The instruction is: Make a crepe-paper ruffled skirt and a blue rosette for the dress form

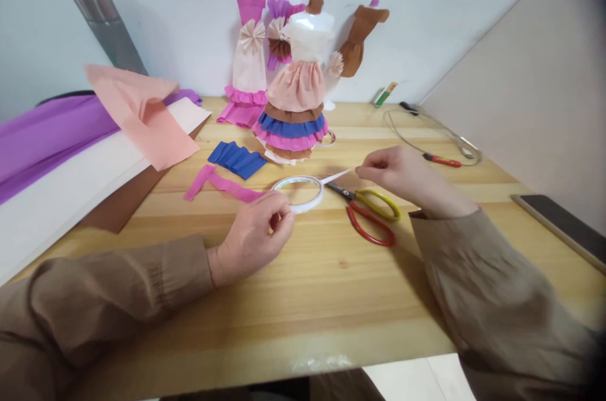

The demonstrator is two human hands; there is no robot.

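Note:
A white roll of tape (pixel 307 206) is pinched at its near left rim by my left hand (pixel 262 230), fingers closed. From the roll's right side a short white strip (pixel 336 177) stretches to my right hand (pixel 398 170), whose thumb and fingertips are pinched on its free end. Just below that strip, scissors (pixel 374 222) with one yellow and one red handle lie on the table, blades pointing left. A pink paper strip (pixel 230 186) runs up to my left hand, and a pleated blue paper piece (pixel 237 159) lies beyond it.
Several small mannequins in paper dresses stand at the back, the nearest with a ruffled skirt (pixel 297 85). Purple paper (pixel 52 129), peach paper (pixel 165 132) and white sheets pile up left. A thin cable (pixel 426 112) and a dark phone-like slab (pixel 558 218) lie right.

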